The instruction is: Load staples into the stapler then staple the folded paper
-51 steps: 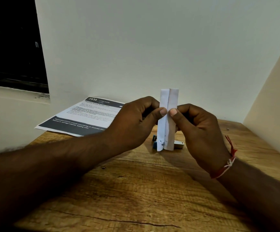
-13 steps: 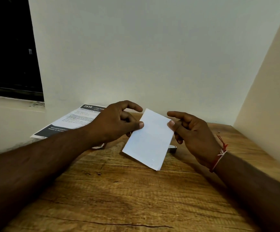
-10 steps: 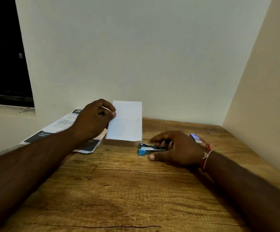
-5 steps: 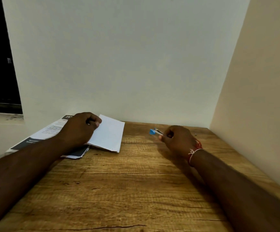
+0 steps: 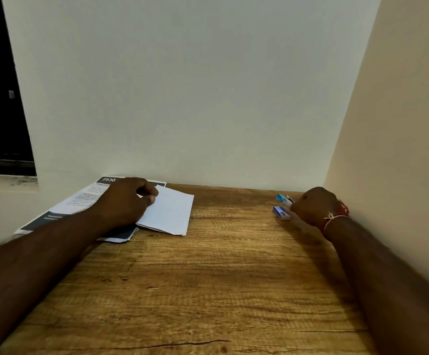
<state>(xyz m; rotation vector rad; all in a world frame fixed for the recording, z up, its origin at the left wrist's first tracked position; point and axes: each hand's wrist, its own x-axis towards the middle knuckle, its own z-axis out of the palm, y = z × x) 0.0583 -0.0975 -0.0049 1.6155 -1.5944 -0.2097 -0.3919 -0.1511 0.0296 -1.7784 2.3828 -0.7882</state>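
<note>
Left hand [image 5: 128,201] pinches folded paper [image 5: 172,213]; right hand [image 5: 313,206] grips stapler [image 5: 283,198] beside right wall [image 5: 392,149].

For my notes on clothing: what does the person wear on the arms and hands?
Both forearms are bare, no sleeves in view. The right hand has a red and white thread knotted around its wrist. The left hand and wrist show nothing worn.

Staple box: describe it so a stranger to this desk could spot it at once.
Go to the far right corner of the wooden table, by the cream wall. The right hand grips the stapler, and the staple box lies on the wood left of that hand. It is the small dark blue box lying free; the stapler has a lighter blue tip and is held.
</note>
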